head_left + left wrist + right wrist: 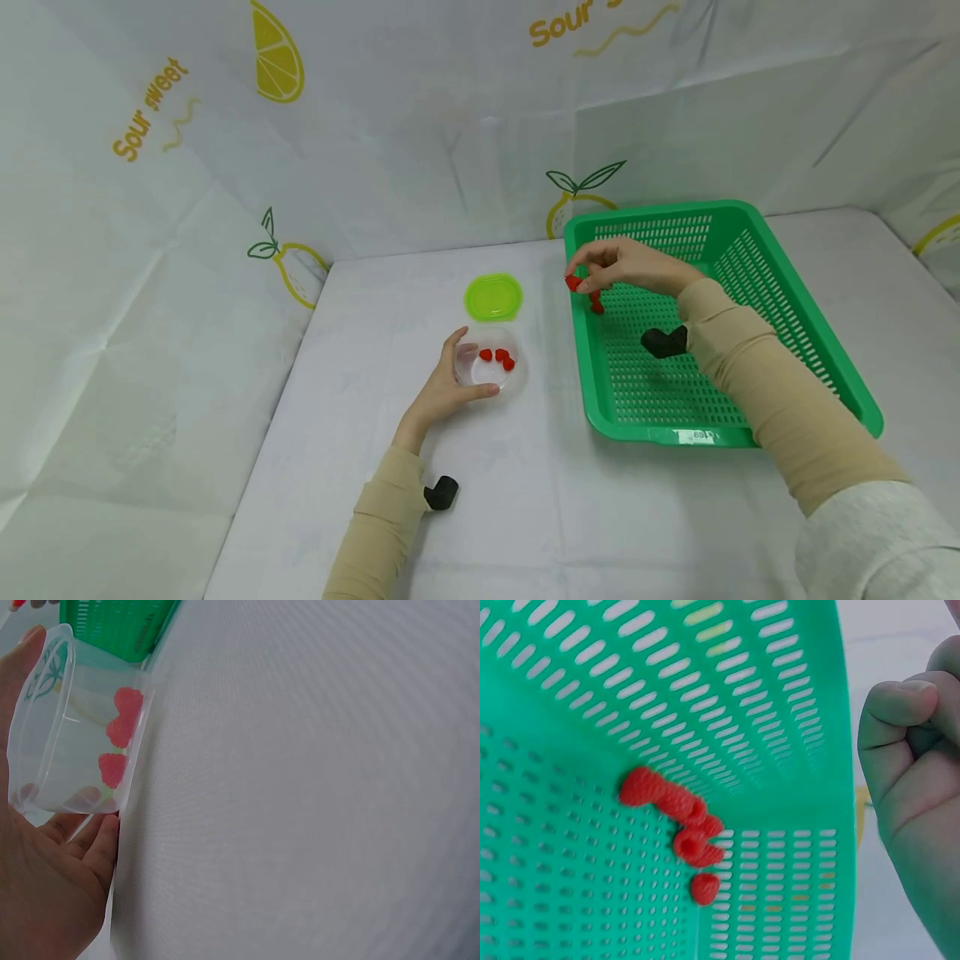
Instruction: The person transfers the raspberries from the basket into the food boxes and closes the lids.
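Observation:
My left hand [444, 387] curls round a clear plastic tub [491, 379], thumb and fingers on opposite sides of its wall. Three raspberries [112, 770] lie on the tub's bottom, seen through its side in the left wrist view. Over the left rim of the green basket [587, 367], my right hand [626, 265] pinches a raspberry [573, 283] between thumb and fingertips. Below that hand, several more raspberries [690, 844] lie in a corner of the basket; in the head view the hand hides part of them.
A lime-green lid [493, 297] lies on the white-covered table [300, 500] just behind the tub. The basket's slotted walls rise around its contents. A white curtain [420, 125] with lemon prints stands along the back and left. Each wrist carries a small black camera [441, 493].

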A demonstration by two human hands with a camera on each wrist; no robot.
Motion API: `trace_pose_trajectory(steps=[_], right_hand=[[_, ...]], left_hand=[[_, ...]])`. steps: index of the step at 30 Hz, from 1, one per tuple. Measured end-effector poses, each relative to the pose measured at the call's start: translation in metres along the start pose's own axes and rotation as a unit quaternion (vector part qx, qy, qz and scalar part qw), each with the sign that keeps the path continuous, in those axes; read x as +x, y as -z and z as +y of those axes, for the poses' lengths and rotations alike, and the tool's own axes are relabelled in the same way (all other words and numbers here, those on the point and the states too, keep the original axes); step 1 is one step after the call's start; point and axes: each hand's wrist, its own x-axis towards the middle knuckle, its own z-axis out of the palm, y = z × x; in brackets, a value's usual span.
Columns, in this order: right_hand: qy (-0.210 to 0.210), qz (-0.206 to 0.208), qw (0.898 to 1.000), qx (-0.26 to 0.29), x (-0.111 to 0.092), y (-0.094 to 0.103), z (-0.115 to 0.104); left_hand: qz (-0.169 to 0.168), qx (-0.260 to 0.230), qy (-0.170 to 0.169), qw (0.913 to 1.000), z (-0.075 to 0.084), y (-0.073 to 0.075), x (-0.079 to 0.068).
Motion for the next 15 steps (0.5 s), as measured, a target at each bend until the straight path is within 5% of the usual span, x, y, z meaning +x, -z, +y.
trace_pose_trajectory(steps=[15], right_hand=[[0.015,-0.036,0.998,-0.059,0.021,-0.026,-0.035]], left_hand=[[0.0,-0.002,0.002,1.0,0.001,0.0,-0.001]])
